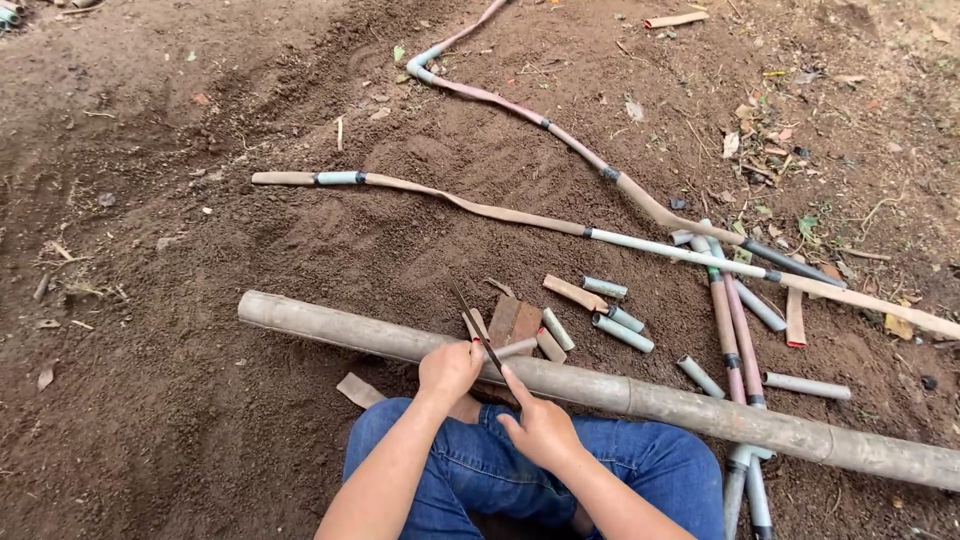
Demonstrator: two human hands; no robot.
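Bare soil; blade between left hand, right hand fingers.

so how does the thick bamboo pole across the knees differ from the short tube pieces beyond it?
The thick bamboo pole is one long, wide piece spanning most of the frame; the short tube pieces are many, thin and stubby. The pole is dull grey-brown, while the pieces look pale blue-green. The pole lies in front of the knees, next to both hands; the pieces lie scattered on the soil. Both are cylindrical and lie flat.
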